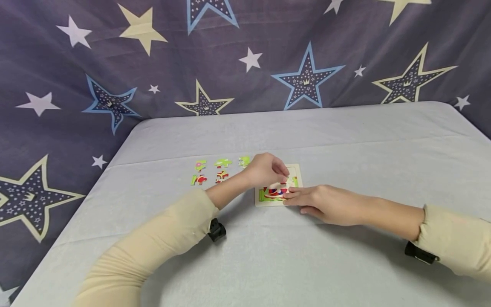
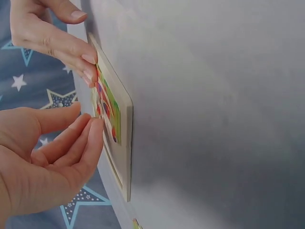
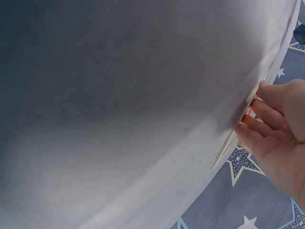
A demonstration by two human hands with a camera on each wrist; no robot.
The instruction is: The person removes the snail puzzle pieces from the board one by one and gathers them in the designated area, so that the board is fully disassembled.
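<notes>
A jigsaw puzzle board point(image 1: 300, 181) with a pale frame lies on the table, partly covered by both hands. Colourful red, blue and green pieces point(image 2: 110, 102) sit inside its frame. My left hand point(image 1: 266, 170) is over the board's upper left part, fingers bent downward. In the left wrist view its fingertips are right at the puzzle surface, with thumb and fingers apart and no piece showing between them. My right hand point(image 1: 326, 204) comes from the right, its extended fingers resting on the board's lower right part.
Several loose puzzle pieces lie left of the board, among them a green one with a pink flower point(image 1: 200, 165), a green one point(image 1: 223, 163) and a red-and-green one point(image 1: 199, 179). A pale cloth point(image 1: 245, 264) covers the table; a star-patterned curtain point(image 1: 230, 64) hangs behind.
</notes>
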